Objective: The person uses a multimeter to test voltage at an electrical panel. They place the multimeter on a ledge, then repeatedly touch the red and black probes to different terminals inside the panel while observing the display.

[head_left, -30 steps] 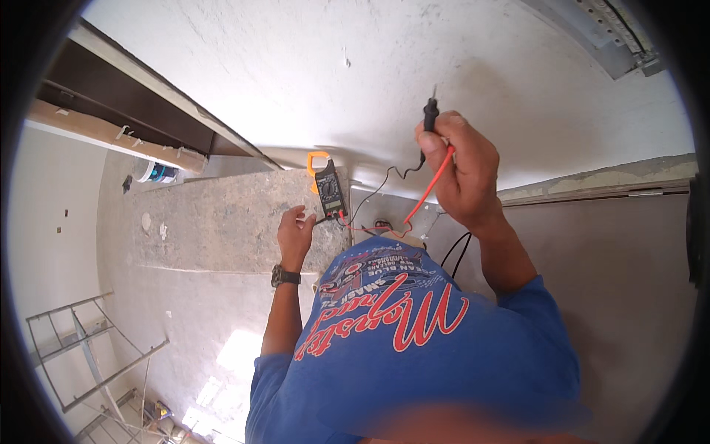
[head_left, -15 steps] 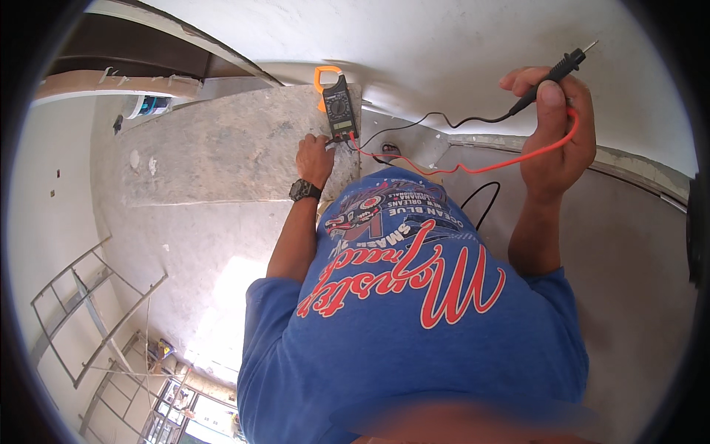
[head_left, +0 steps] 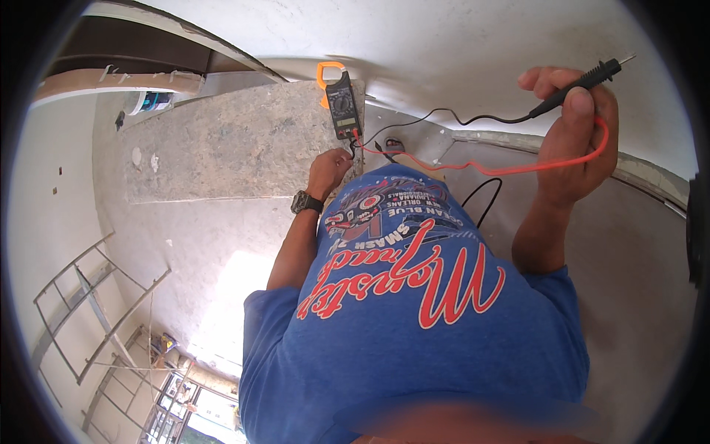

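A black clamp meter [head_left: 342, 103] with an orange jaw lies on the far right end of a rough concrete slab [head_left: 222, 140]. At its near end my left hand [head_left: 329, 172], with a dark watch on the wrist, pinches a short black cord [head_left: 353, 146]. Raised on the right, my right hand [head_left: 579, 140] grips a black test probe [head_left: 573, 89], its metal tip pointing up and right. A red lead [head_left: 510, 169] runs from the meter and curves into the same hand; its probe is hidden there. The black lead [head_left: 473, 119] hangs slackly towards the black probe.
A pale wall [head_left: 458, 44] rises beyond the slab. My sandalled foot [head_left: 396, 146] shows beside the slab's right end. Metal scaffold frames [head_left: 89, 325] stand at the lower left, and a white bucket [head_left: 138, 103] sits at the far left. A black cable loop [head_left: 494, 194] hangs beside my shirt.
My right hand has moved right and slightly nearer with the black probe and red lead. My left hand has slid right and nearer, from the meter's lower left side to the cord.
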{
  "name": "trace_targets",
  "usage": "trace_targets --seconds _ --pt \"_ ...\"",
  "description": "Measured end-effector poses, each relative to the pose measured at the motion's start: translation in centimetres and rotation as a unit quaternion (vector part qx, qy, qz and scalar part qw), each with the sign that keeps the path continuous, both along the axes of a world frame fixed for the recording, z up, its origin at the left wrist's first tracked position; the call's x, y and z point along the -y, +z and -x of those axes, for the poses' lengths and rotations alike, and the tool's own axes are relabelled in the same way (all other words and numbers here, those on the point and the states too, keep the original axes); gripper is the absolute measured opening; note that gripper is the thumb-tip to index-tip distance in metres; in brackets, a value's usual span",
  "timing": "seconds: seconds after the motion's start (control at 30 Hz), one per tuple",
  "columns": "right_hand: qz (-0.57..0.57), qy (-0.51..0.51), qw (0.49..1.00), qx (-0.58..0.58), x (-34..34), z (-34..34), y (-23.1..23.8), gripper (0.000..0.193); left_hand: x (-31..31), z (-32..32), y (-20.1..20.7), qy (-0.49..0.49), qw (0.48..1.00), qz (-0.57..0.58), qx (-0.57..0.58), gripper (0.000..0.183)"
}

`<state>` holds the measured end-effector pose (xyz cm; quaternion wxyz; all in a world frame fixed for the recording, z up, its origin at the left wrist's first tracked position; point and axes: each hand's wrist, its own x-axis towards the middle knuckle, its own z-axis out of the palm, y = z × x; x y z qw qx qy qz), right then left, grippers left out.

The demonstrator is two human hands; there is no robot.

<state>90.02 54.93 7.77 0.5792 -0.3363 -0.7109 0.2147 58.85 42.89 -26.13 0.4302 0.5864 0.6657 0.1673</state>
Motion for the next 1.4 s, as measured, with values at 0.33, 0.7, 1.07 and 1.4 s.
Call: trace_targets --seconds 0.33,0.7,1.07,1.4 --pt "-0.002 0.007 1.0 -0.001 -0.5 0.2 0.1 0.025 1.4 -0.5 -1.9 0.065 0.981 0.05 0.179 0.027" --pt "-0.001 0.001 0.999 -0.036 -0.6 -1.1 1.2 0.029 3.7 0.0 2.0 0.129 0.949 0.146 0.249 0.032" --pt "-0.033 0.022 0.999 -0.026 -1.8 -1.3 1.1 0.035 2.9 0.4 4.1 0.141 0.968 0.074 0.191 0.028" --pt "-0.024 0.05 0.997 -0.045 -1.5 0.2 0.4 0.036 4.7 0.9 2.8 0.157 0.966 0.114 0.173 0.029"
